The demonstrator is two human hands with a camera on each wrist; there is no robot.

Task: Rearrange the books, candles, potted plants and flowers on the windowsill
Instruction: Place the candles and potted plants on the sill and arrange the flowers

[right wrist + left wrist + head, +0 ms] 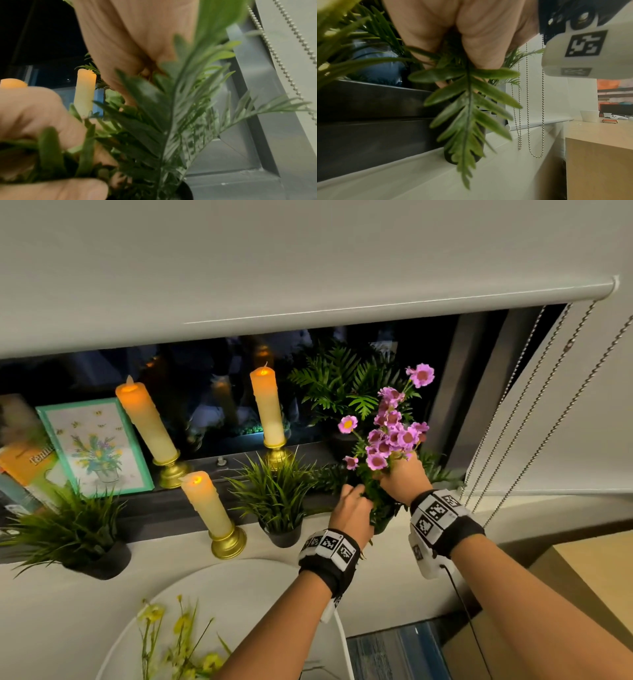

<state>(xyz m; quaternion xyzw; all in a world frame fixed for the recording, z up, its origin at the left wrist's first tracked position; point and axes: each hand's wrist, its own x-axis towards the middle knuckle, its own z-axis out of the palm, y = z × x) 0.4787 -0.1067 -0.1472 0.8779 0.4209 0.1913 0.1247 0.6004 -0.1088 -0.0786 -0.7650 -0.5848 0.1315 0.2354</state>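
Observation:
A bunch of pink flowers [394,433] stands over a small dark pot [382,522] at the right end of the white windowsill [41,601]. My right hand [397,474] grips the bunch's stems just under the blooms. To its left, my left hand [354,496] holds the fern fronds [469,108] that spill from the same pot [464,155]. In the right wrist view the right palm [137,47] is above the fronds and the left hand's fingers [42,115] curl round leaves. The stems' lower ends are hidden.
Three lit candles [147,419] [267,405] [207,503] on gold holders, two grass pots [277,501] [78,535], leaning books [96,446] and a tall fern [342,385] share the sill. Bead chains [534,412] hang at the right. Yellow flowers [171,638] lie on a round white table.

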